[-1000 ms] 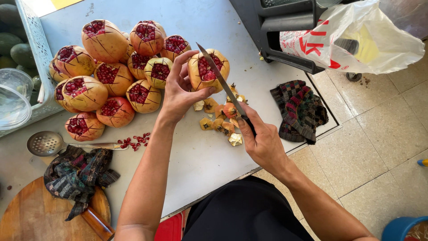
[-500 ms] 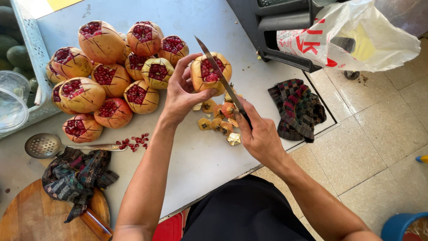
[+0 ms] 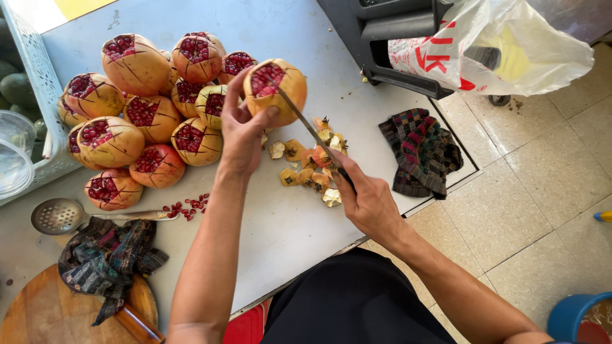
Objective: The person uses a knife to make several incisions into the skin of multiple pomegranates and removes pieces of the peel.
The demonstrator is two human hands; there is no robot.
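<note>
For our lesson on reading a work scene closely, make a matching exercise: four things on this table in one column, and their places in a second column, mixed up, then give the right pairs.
Things
1. knife
2. cut-topped pomegranate
3. perforated metal scoop
4. plastic bag

Places
A. hanging on the dark machine at the top right
B. in the left hand, lifted off the table
C. in the right hand, blade against the fruit
D. lying on the table by the loose red seeds, left of the arms

Pairs: 1-C, 2-B, 3-D, 4-A
</note>
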